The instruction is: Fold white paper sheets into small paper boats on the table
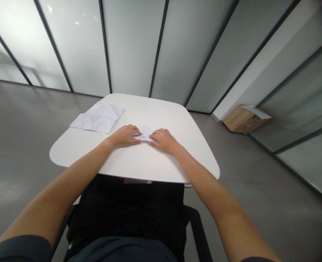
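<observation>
Head view: white table (161, 116), seen from a seated position.
Creased paper sheet (97, 118): upper left, lying open.
Left hand (124, 135): flat, no grip, fingertips on the folded paper.
Folded paper (146, 131): centre, between the hands; likely light and soft, best taken by its edges.
Right hand (163, 140): flat, likewise ungripped.
Carton (244, 119): far right, on the floor.

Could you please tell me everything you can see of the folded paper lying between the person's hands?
The folded white paper is small, thin and matte, and lies low on the white table. A pointed flap rises toward the far side, while a greyish band along the near edge may be shadow or an inner layer. The left hand and right hand cover its sides, so its full outline is hidden.
</observation>
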A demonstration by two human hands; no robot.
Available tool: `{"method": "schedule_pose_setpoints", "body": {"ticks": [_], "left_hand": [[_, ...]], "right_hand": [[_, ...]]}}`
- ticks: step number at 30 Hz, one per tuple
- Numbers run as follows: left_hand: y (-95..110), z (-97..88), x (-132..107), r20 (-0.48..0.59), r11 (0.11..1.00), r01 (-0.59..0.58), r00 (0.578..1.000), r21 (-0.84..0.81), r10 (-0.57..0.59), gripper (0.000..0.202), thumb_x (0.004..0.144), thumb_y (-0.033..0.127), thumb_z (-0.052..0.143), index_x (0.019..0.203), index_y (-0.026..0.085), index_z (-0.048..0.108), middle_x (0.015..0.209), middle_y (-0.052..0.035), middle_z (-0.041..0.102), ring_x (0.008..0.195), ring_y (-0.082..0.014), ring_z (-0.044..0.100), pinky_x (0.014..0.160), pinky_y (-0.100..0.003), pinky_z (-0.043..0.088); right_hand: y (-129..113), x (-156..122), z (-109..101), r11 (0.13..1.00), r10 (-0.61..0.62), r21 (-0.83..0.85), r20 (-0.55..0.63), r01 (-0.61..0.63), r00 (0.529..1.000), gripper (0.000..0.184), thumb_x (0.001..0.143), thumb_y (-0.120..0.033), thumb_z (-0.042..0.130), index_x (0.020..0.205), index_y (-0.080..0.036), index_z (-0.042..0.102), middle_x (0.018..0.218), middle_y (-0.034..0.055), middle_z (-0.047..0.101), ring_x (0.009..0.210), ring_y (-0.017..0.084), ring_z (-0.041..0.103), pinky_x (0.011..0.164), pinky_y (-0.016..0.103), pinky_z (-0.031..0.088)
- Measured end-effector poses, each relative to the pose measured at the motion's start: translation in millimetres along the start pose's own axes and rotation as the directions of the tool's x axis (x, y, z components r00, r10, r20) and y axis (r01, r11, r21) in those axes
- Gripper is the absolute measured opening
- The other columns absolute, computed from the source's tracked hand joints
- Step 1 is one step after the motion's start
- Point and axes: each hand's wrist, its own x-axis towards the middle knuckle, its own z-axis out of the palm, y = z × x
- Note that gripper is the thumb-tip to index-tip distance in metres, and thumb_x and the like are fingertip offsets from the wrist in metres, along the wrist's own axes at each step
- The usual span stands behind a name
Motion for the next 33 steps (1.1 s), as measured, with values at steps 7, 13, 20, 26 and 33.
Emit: {"method": "schedule_pose_setpoints", "body": {"ticks": [7, 13, 20, 26, 33], "left_hand": [[-7.7, -5.4, -0.3, 0.021, 0.993, 0.108, 0.994, -0.055, -0.107, 0.05, 0.104, 0.062, 0.047, 0.111, 0.025, 0.081, 0.119, -0.006, 0.08, 0.111, -0.0257, 0.072, 0.101, -0.037, 0.051], [-18.3, -11.7, -6.6, 0.026, 0.986, 0.151, 0.988, -0.066, -0.149, 0.049, 0.099, 0.064, 0.056, 0.106, 0.025, 0.083, 0.114, -0.0066, 0.082, 0.106, -0.0254, 0.074, 0.096, -0.035, 0.052], [-28.4, -17.3, -13.1, 0.038, 0.982, 0.18, 0.983, -0.051, -0.178, 0.043, 0.097, 0.056, 0.059, 0.106, 0.022, 0.083, 0.112, -0.0075, 0.082, 0.103, -0.0251, 0.074, 0.094, -0.033, 0.052], [-27.5, -14.4, -12.1, 0.017, 0.957, 0.289, 0.957, -0.016, -0.289, 0.056, 0.1, 0.063, 0.049, 0.104, 0.02, 0.084, 0.107, -0.0099, 0.082, 0.097, -0.0273, 0.075, 0.089, -0.035, 0.053], [-20.0, -8.2, -5.0, -0.054, 0.958, 0.287, 0.957, 0.002, -0.286, 0.049, 0.102, 0.053, 0.047, 0.118, 0.021, 0.08, 0.111, -0.0101, 0.082, 0.099, -0.0292, 0.075, 0.092, -0.04, 0.054]], "right_hand": [[8.8, -2.0, -1.6, 0.999, -0.018, 0.044, -0.018, 0.019, 1.0, 0.036, 0.107, -0.048, 0.056, 0.128, -0.029, 0.078, 0.131, 0.0072, 0.077, 0.122, 0.03, 0.062, 0.107, 0.046, 0.039], [22.5, -1.1, 8.7, 0.994, -0.043, 0.094, -0.049, 0.047, 0.998, 0.028, 0.105, -0.036, 0.058, 0.122, -0.029, 0.079, 0.129, 0.0031, 0.078, 0.119, 0.025, 0.067, 0.108, 0.042, 0.041], [35.9, -0.6, 19.4, 0.986, -0.003, 0.164, -0.084, 0.016, 0.996, 0.027, 0.102, -0.031, 0.059, 0.119, -0.024, 0.08, 0.126, 0.0048, 0.079, 0.119, 0.026, 0.068, 0.112, 0.04, 0.045], [38.7, 1.4, 23.1, 0.98, 0.025, 0.198, -0.118, -0.001, 0.993, 0.028, 0.104, -0.033, 0.058, 0.111, -0.017, 0.08, 0.118, 0.0119, 0.079, 0.114, 0.026, 0.068, 0.11, 0.04, 0.046], [28.3, 4.4, 18.2, 0.961, 0.201, 0.216, -0.106, -0.175, 0.974, 0.031, 0.107, -0.033, 0.053, 0.124, -0.021, 0.076, 0.126, 0.0081, 0.078, 0.117, 0.024, 0.069, 0.107, 0.035, 0.047]]}}
